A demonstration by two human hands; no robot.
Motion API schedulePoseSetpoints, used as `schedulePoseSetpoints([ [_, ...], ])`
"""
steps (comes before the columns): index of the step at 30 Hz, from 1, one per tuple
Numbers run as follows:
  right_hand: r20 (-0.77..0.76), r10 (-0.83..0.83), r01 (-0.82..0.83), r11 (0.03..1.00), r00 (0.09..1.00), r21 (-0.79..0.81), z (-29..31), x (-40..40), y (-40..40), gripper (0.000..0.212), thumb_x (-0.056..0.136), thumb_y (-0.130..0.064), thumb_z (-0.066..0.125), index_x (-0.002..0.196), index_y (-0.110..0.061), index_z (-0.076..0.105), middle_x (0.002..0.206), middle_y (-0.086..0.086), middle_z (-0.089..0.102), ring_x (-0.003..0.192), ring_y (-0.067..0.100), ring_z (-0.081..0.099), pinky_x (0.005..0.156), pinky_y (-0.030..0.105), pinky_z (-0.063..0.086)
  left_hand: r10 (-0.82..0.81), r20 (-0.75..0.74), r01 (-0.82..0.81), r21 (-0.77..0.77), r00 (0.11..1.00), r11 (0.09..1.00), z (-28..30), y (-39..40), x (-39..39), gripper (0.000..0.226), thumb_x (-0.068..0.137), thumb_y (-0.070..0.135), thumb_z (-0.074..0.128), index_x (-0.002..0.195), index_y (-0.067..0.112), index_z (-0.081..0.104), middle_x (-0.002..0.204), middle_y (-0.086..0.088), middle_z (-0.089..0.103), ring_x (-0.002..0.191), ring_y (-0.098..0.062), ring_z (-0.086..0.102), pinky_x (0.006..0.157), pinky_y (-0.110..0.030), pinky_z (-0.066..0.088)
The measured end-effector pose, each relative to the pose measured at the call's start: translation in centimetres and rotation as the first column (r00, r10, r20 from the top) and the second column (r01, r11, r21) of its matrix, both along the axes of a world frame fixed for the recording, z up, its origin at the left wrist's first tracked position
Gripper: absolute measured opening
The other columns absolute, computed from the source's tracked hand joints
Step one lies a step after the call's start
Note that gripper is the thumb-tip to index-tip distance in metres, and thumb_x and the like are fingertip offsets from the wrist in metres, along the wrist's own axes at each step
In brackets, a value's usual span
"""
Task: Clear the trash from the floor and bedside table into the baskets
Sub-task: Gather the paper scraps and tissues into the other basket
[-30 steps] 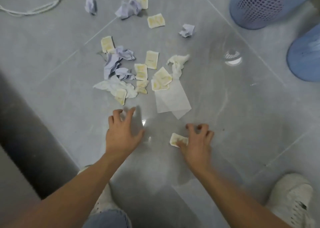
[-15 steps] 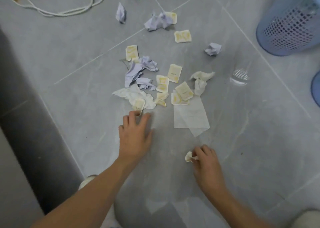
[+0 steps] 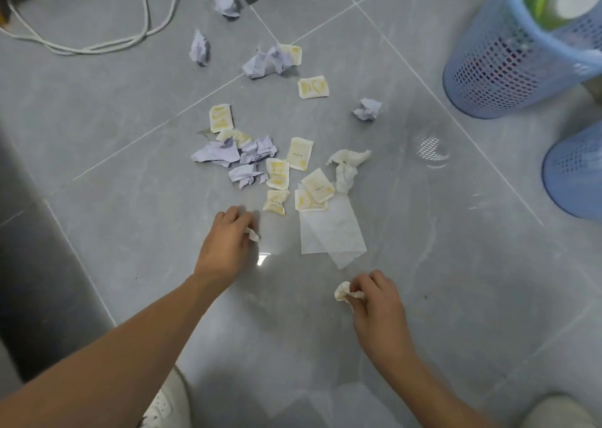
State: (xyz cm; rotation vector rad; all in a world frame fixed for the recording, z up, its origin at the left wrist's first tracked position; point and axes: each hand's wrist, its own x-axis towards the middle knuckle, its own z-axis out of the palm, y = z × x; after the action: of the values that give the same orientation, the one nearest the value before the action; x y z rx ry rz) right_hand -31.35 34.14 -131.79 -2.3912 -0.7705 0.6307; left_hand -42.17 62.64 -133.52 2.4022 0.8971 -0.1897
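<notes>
Grey tiled floor (image 3: 130,95) carries the scattered trash; most of it lies in a loose cluster toward the far middle of the floor: yellow-printed wrappers (image 3: 277,173), crumpled lilac paper (image 3: 221,153), a twisted white tissue (image 3: 347,167) and a flat translucent sheet (image 3: 332,232) nearest the person; a further lilac ball (image 3: 367,110) lies apart toward the baskets.

Left hand (image 3: 226,242): grip curled closed round a small white scrap (image 3: 253,234), only its tip showing past the fingers. Right hand (image 3: 378,300): fingertips pinching a crumpled wrapper (image 3: 343,292), held just off or at the floor; contact cannot be told.

Two blue mesh baskets stand at the right edge of the floor; the far basket (image 3: 488,79) already holds a green-lidded container (image 3: 560,1); the near basket (image 3: 573,173) is cut off by the frame.

Judgement: both hands are loaded with one small piece each; the efficient course is to gather several neighbouring wrappers into each palm before carrying to a basket, taking the flat sheet by a lifted corner since it lies flush to the tile; a firm closed grip will stop light scraps dropping on the way.

Writing: the wrappers bear yellow print and small dark marks; none is legible; no brand can be read.
</notes>
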Motion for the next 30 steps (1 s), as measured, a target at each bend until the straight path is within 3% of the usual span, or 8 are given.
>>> schedulePoseSetpoints([
  [4, -0.024, -0.079, 0.079, 0.997, 0.997, 0.014, 3.9, 2.1, -1.4, 0.039, 0.079, 0.003, 0.076, 0.083, -0.027, 0.052, 0.087, -0.016, 0.042, 0.081, 0.013, 0.047, 0.071, 0.014, 0.035, 0.069, 0.068, -0.068, -0.027, 0.995, 0.997, 4.4, -2.4, 0.9, 0.025, 0.083, -0.008, 0.052, 0.089, 0.016, 0.057, 0.091, 0.003, 0.046, 0.088, -0.024, 0.045, 0.070, -0.042, 0.046],
  [7, -0.057, -0.207, 0.209, 0.977, 0.977, 0.042, 9.3, 5.1, -2.9, 0.042, 0.085, -0.005, 0.075, 0.082, -0.035, 0.046, 0.088, -0.016, 0.044, 0.085, 0.012, 0.050, 0.071, 0.017, 0.037, 0.046, 0.154, -0.038, -0.053, 0.987, 0.998, 9.8, -6.0, 5.4, 0.032, 0.086, -0.011, 0.053, 0.093, 0.020, 0.057, 0.093, 0.006, 0.046, 0.089, -0.019, 0.043, 0.071, -0.022, 0.037],
  [9, -0.052, -0.283, 0.287, 0.953, 0.958, 0.099, 13.5, 8.1, -4.2, 0.042, 0.087, -0.010, 0.074, 0.081, -0.039, 0.044, 0.090, -0.016, 0.047, 0.087, 0.011, 0.053, 0.073, 0.018, 0.038, 0.020, 0.210, -0.004, -0.077, 0.977, 0.997, 13.9, -9.0, 10.1, 0.035, 0.084, -0.014, 0.054, 0.097, 0.018, 0.059, 0.095, 0.007, 0.046, 0.091, -0.016, 0.041, 0.073, -0.018, 0.033],
  [13, 0.034, -0.414, 0.401, 0.896, 0.910, 0.191, 21.6, 16.3, -8.4, 0.025, 0.088, -0.010, 0.072, 0.083, -0.027, 0.054, 0.090, -0.015, 0.049, 0.085, 0.010, 0.055, 0.075, 0.016, 0.038, -0.039, 0.351, 0.096, -0.148, 0.936, 0.984, 21.9, -16.3, 22.1, 0.031, 0.085, -0.010, 0.056, 0.097, 0.018, 0.060, 0.098, 0.004, 0.049, 0.093, -0.019, 0.046, 0.075, -0.033, 0.040],
  [17, 0.118, -0.566, 0.520, 0.807, 0.816, 0.279, 27.4, 26.1, -14.4, 0.021, 0.089, -0.006, 0.069, 0.086, -0.023, 0.055, 0.092, -0.005, 0.053, 0.083, 0.005, 0.054, 0.074, 0.010, 0.038, -0.168, 0.441, 0.255, -0.146, 0.882, 0.956, 27.6, -24.9, 34.1, 0.024, 0.086, -0.003, 0.059, 0.096, 0.019, 0.059, 0.097, 0.003, 0.049, 0.093, -0.016, 0.044, 0.077, -0.017, 0.032],
  [24, 0.103, -0.708, 0.699, 0.707, 0.699, 0.110, 26.6, 40.3, -22.2, 0.014, 0.088, -0.003, 0.068, 0.091, -0.014, 0.059, 0.096, 0.004, 0.057, 0.089, 0.024, 0.057, 0.073, 0.024, 0.035, -0.247, 0.277, 0.293, -0.135, 0.928, 0.947, 28.1, -35.0, 47.7, 0.018, 0.088, 0.007, 0.057, 0.105, 0.011, 0.062, 0.110, -0.012, 0.052, 0.106, -0.032, 0.048, 0.086, -0.036, 0.041],
  [27, 0.020, -0.667, 0.667, 0.745, 0.745, 0.005, 25.4, 43.4, -23.3, 0.016, 0.090, -0.009, 0.064, 0.105, -0.014, 0.065, 0.109, 0.006, 0.062, 0.093, 0.023, 0.058, 0.077, 0.031, 0.043, -0.296, 0.129, 0.315, -0.177, 0.947, 0.932, 27.0, -35.9, 49.8, 0.044, 0.086, 0.026, 0.068, 0.128, 0.017, 0.061, 0.128, -0.013, 0.053, 0.120, -0.035, 0.050, 0.098, -0.041, 0.043],
  [30, -0.044, -0.597, 0.596, 0.802, 0.801, -0.024, 24.9, 43.5, -23.6, 0.025, 0.093, -0.017, 0.067, 0.118, -0.019, 0.066, 0.120, 0.004, 0.063, 0.103, 0.020, 0.061, 0.085, 0.033, 0.050, -0.293, 0.158, 0.315, -0.143, 0.943, 0.938, 26.7, -35.5, 48.8, 0.053, 0.085, 0.035, 0.068, 0.136, 0.025, 0.058, 0.131, -0.006, 0.056, 0.119, -0.029, 0.055, 0.094, -0.042, 0.050],
])
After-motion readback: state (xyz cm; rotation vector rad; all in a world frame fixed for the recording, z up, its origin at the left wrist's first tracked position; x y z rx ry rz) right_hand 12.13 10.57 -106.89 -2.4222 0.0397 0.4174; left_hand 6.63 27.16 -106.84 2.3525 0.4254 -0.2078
